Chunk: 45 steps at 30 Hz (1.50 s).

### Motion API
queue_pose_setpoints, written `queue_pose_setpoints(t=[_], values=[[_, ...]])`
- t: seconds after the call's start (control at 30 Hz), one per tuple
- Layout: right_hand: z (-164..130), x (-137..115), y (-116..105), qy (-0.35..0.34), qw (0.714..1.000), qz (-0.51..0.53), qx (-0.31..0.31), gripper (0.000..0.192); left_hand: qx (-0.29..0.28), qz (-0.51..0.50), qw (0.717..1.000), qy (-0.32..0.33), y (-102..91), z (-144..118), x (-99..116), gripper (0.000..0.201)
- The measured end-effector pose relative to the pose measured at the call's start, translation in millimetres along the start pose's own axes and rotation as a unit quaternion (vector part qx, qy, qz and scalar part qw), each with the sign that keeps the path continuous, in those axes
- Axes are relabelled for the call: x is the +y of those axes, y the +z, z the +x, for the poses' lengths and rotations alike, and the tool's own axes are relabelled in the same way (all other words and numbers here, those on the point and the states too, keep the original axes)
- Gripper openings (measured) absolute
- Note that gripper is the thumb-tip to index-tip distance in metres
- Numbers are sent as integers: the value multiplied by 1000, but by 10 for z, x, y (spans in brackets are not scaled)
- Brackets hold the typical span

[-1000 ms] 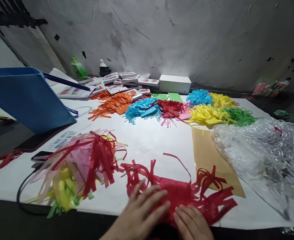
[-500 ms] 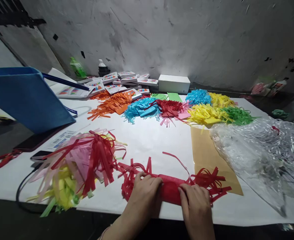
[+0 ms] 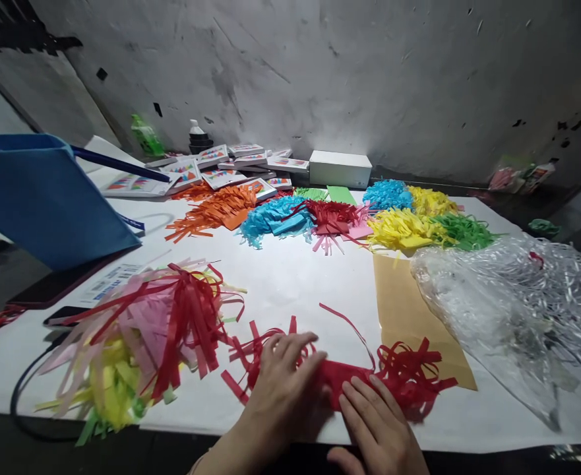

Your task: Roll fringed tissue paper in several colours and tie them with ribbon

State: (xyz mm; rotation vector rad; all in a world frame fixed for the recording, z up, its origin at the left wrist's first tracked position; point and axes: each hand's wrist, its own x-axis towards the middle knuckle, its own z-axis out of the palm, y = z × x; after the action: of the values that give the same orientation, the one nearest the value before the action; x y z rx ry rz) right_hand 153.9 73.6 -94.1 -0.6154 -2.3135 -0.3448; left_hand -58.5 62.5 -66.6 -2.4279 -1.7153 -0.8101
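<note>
Both palms flat, fingers spread: left hand (image 3: 283,386) and right hand (image 3: 374,429) pressing red fringed paper roll (image 3: 342,382), gripping nothing | risk: uneven pressure, roll loosening | risk: thin strips tearing under fingers, tangling with mixed fringe pile (image 3: 142,336) left of left hand

A red fringed paper roll (image 3: 342,382) is laid flat near the front edge of the white table cover. Its middle is rolled into a narrow horizontal band, and loose cut strips are fanned out at both ends, the right-hand tuft overlapping a corner of tan paper.
</note>
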Motion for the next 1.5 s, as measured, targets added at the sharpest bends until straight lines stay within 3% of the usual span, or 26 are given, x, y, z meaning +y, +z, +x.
queue_pose_setpoints(t=[0.1, 0.17, 0.3, 0.4, 0.53, 0.73, 0.83, 0.93, 1.07, 1.23, 1.33, 1.5], values=[[-127, -35, 2, -7, 1000, 12, 23, 22, -14, -62, 988, 139, 3, -188, -8, 11], [-206, -53, -7, -1, 999, 35, 31, 25, -36, -79, 983, 164, 38, -315, -34, 3], [-277, -45, -53, 42, 991, 122, 31, 19, -22, -109, 982, 151, 86, -424, -79, 17], [-259, -51, -65, 124, 981, 152, 13, 13, -9, -120, 985, 126, 68, -341, -61, 24], [-242, -129, -18, 227, 970, 88, 20, 14, -17, -100, 989, 111, 68, -185, -35, 29], [-249, -240, 41, 312, 949, -13, 54, 14, -23, -65, 994, 80, 157, -134, -44, 25], [-211, -224, 34, 282, 957, -49, 47, 14, -14, -57, 996, 60, 145, -121, -25, 22], [-182, -183, 20, 161, 986, 17, 28, 36, -39, -86, 988, 118, 88, -116, -6, 17], [-247, -144, -11, 84, 995, 49, 18, 21, -86, -116, 976, 166, 18, -203, 7, 12], [-363, -117, -97, 103, 990, 91, 23, 13, -57, -134, 980, 136, 47, -378, 23, 15], [-345, -139, -124, 167, 978, 122, -8, 12, -7, -143, 987, 79, 66, -414, 51, 21], [-245, -249, -33, 302, 952, 45, 9, 19, -39, -113, 993, -6, 16, -342, 146, 16]])
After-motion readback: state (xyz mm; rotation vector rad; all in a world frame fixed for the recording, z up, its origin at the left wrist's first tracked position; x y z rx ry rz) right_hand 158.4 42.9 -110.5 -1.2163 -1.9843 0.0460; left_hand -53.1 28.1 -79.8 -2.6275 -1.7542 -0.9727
